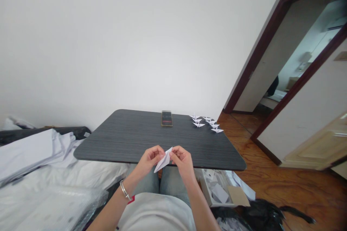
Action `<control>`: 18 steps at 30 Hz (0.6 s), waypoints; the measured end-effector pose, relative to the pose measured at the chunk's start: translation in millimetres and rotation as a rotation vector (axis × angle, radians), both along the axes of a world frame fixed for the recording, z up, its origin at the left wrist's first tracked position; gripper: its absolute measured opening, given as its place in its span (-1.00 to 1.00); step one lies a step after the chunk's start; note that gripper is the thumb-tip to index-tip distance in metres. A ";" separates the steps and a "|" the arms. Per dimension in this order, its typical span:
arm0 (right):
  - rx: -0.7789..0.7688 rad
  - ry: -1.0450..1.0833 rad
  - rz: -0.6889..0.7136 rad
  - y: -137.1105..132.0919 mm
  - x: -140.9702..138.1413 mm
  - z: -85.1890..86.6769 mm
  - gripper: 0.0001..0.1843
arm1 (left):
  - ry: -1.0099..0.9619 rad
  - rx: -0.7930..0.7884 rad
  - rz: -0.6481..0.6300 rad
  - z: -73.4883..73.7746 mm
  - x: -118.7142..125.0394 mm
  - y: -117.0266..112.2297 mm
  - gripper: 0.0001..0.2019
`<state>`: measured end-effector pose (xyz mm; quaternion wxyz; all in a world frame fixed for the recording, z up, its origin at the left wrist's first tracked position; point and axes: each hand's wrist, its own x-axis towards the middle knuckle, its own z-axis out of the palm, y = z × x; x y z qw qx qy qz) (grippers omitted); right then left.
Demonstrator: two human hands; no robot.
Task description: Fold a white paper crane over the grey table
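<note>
Both of my hands hold one folded piece of white paper (163, 161) just above the near edge of the dark grey table (130, 140). My left hand (150, 159) pinches its upper left side, with a silver bracelet on that wrist. My right hand (182, 158) pinches the upper right tip. The paper is a narrow pointed shape hanging down to the left between my fingers.
Several finished white paper cranes (207, 122) sit at the table's far right corner. A small dark phone-like object (166, 118) stands near the far edge. A cardboard box with paper sheets (219, 191) lies on the wooden floor at right. White bedding (40, 166) is at left.
</note>
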<state>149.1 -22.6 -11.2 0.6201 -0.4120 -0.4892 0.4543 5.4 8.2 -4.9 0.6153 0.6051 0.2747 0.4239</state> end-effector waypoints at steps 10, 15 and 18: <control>0.017 0.081 -0.057 -0.3 -2.0 5.0 -0.85 | -0.129 -0.072 -0.068 5.9 7.1 -9.3 -0.72; 0.012 0.090 -0.023 -1.4 -2.7 4.6 -0.87 | -0.209 -0.134 -0.110 -0.4 10.4 -10.0 -0.72; -0.012 0.097 0.000 -1.2 -1.2 4.7 -0.86 | -0.200 -0.148 -0.120 -1.0 9.8 -9.5 -0.70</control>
